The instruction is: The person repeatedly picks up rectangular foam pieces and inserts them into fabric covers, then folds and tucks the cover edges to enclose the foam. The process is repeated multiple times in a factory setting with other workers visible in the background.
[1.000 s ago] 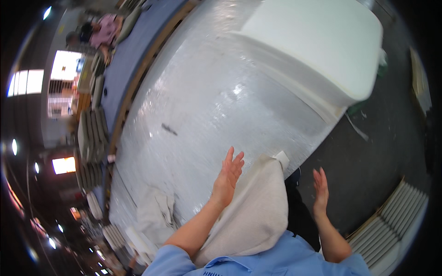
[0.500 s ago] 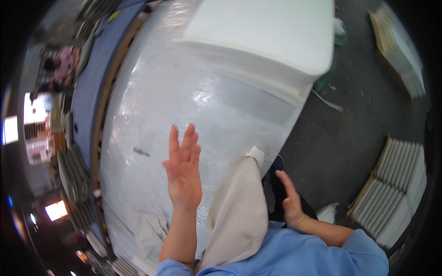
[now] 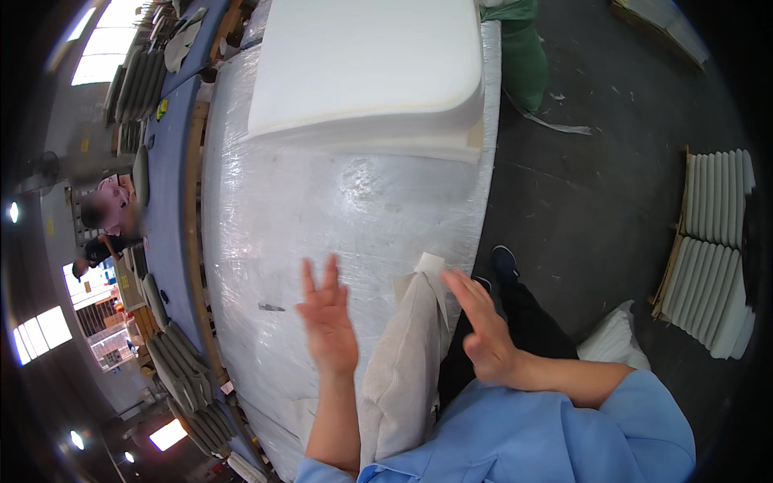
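My left hand (image 3: 328, 332) is raised over the plastic-wrapped table (image 3: 266, 201), fingers spread and nothing in them. My right hand (image 3: 485, 334) hovers at the table's right edge, its fingers stretched out, also holding nothing. Between the two lies a beige fabric cushion or cover (image 3: 398, 370), close against my body; a white flap (image 3: 431, 264) sticks out at its far end. A small dark tool (image 3: 271, 307), too small to name, rests on the plastic left of my left hand. Farther off on the table is a stack of white foam sheets (image 3: 370, 64).
A green sack (image 3: 525, 68) stands beyond the table's right edge. Stacked pale padded panels (image 3: 708, 249) stand on the floor at right, with a white sack (image 3: 616, 336) nearer me. A long blue table (image 3: 171, 177) runs along the left, where other people (image 3: 113, 205) are.
My right hand has come up and left, toward the cushion's far end. My left hand sits slightly lower in the picture. The whole view has turned; the cushion stands more upright.
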Demonstrator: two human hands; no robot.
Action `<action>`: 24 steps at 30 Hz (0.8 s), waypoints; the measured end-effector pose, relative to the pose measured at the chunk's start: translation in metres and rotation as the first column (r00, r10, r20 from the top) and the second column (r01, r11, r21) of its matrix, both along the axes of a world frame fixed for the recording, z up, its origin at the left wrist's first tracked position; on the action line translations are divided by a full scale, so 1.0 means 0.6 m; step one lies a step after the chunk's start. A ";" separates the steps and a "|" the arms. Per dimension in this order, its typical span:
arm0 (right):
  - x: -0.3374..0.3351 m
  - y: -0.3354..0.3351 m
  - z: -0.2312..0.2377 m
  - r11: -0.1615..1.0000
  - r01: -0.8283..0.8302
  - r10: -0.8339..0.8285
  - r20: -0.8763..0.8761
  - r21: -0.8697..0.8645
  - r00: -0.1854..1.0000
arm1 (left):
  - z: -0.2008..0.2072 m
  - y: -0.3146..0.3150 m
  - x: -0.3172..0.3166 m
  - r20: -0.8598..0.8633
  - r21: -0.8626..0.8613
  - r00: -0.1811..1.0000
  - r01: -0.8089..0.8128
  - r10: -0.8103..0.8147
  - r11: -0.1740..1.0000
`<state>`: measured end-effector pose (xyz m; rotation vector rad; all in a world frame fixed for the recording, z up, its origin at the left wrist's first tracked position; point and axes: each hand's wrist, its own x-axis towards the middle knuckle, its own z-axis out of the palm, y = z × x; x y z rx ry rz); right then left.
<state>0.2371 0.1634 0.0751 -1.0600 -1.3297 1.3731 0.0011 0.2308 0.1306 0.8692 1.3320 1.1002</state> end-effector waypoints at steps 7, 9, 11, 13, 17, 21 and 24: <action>-0.105 0.078 0.066 0.986 -0.103 0.109 -0.040 0.135 0.993 | -0.048 -0.065 0.100 -0.127 -0.199 0.991 0.023 -0.049 0.980; -0.116 0.094 0.061 0.992 -0.128 0.119 -0.273 -0.013 0.954 | -0.041 -0.069 0.090 -0.151 -0.236 0.987 0.014 -0.050 0.972; -0.103 0.100 0.038 0.960 -0.209 0.047 -0.630 -0.185 0.775 | -0.028 -0.062 0.060 -0.160 -0.270 0.986 -0.001 -0.044 0.963; -0.054 0.079 0.006 0.993 -0.115 0.086 -0.460 -0.036 0.884 | 0.003 -0.066 0.020 -0.020 -0.280 0.999 0.027 -0.034 0.960; -0.015 0.016 -0.022 0.964 -0.060 0.101 -0.149 0.260 0.984 | 0.129 -0.092 0.021 -0.061 -0.173 0.967 0.234 -0.248 0.957; -0.054 0.025 0.012 0.906 -0.009 0.097 -0.188 0.422 0.977 | 0.203 -0.129 0.061 -0.537 -0.277 0.713 0.357 -0.452 0.892; -0.080 0.039 0.011 0.871 -0.021 0.164 -0.251 0.490 0.954 | 0.211 -0.146 0.078 -0.781 -0.127 0.538 0.358 -0.316 0.925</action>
